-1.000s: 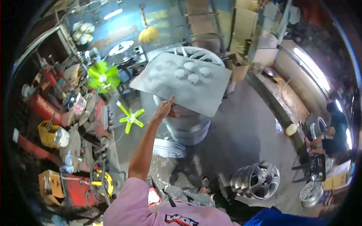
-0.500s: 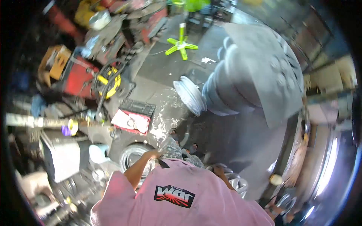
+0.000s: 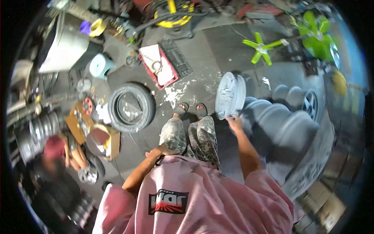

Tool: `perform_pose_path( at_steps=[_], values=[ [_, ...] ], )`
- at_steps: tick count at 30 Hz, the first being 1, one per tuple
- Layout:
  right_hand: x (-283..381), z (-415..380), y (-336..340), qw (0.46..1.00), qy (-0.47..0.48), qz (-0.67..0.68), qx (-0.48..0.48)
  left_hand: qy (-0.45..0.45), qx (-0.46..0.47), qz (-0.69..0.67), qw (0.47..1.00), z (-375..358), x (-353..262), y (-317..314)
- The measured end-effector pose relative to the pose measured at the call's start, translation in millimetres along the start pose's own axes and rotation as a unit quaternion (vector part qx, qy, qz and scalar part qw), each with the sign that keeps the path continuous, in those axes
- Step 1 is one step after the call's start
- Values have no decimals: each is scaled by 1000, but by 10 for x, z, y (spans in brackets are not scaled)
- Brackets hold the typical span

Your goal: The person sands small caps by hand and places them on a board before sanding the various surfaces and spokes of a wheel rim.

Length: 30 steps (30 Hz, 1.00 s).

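A grey-white wheel rim (image 3: 230,95) stands on edge on the floor to the right of my feet, its face turned left. My right hand (image 3: 235,124) is at its near edge, fingers closed on the lip. Right beside it, a row of grey wheel rims (image 3: 290,134) is stacked on its side, partly blurred. My left hand (image 3: 163,150) rests against my camouflage trousers (image 3: 171,134) by the hem of my pink shirt (image 3: 202,195), fingers laid over the cloth with no object showing in them.
A tire (image 3: 146,107) lies on the floor to the left, near an open red tool case (image 3: 167,80). Ahead right are a green star-shaped stand base (image 3: 260,48) and a green fan (image 3: 314,33). Another person (image 3: 58,171) sits at lower left near cardboard boxes (image 3: 113,146).
My view has swung round, shifting the floor items and bringing the seated person into fuller view. My right hand has moved from my side out to the standing wheel rim.
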State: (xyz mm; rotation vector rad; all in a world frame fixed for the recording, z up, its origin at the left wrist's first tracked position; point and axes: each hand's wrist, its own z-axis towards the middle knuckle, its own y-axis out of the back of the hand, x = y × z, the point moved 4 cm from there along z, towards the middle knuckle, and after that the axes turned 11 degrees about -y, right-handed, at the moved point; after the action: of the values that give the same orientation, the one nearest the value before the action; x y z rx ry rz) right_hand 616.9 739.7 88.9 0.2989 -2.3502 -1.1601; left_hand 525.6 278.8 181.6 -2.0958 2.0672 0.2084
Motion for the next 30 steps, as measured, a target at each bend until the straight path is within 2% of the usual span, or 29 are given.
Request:
perform_pose_path(
  at_steps=[1, 2, 3, 4, 5, 7, 9, 10, 12, 13, 16, 19, 26, 28, 30],
  values=[
    [-188, 415, -83, 997, -58, 8, 40, 15, -6, -21, 1000, 2, -22, -120],
    [-483, 882, -240, 995, -94, -17, 25, 30, -13, -42, 999, -11, -37, -238],
    [-498, 1132, -178, 992, -125, -34, 13, 48, -19, -66, 996, -31, -44, -371],
    [-398, 1314, -57, 996, -87, -33, 14, 64, -24, -91, 994, -65, -47, -504],
    [-477, 1587, -105, 974, -140, 104, 144, 82, -32, -115, 989, -96, -70, -636],
    [-657, 2067, -197, 967, -224, -104, 69, 102, -54, -159, 980, -107, -139, -902],
    [-610, 2235, -283, 951, -244, -177, 61, 140, -63, -177, 972, -72, -209, -1120],
    [-506, 2225, -364, 953, -229, -183, 76, 144, -55, -183, 971, -58, -258, -1196],
    [-351, 2036, -380, 948, -314, -44, -28, 155, -51, -193, 968, -44, -286, -1301],
    [-304, 1976, -396, 950, -308, -48, -21, 155, -57, -198, 966, -32, -305, -1353],
    [-165, 1873, -338, 948, -301, -51, -93, 157, -81, -200, 964, 37, -352, -1474],
    [-200, 1849, -320, 953, -295, -13, -62, 136, -89, -205, 965, 59, -403, -1451],
    [-526, 1971, -479, 959, -276, -48, -49, 156, -122, -217, 956, -173, -342, -1216],
    [-282, 1897, -509, 960, -274, -44, -29, 163, -146, -246, 944, -222, -213, -1225],
    [0, 1676, -442, 954, -281, -104, -24, 160, -152, -293, 930, -319, -114, -1233]
  ],
)
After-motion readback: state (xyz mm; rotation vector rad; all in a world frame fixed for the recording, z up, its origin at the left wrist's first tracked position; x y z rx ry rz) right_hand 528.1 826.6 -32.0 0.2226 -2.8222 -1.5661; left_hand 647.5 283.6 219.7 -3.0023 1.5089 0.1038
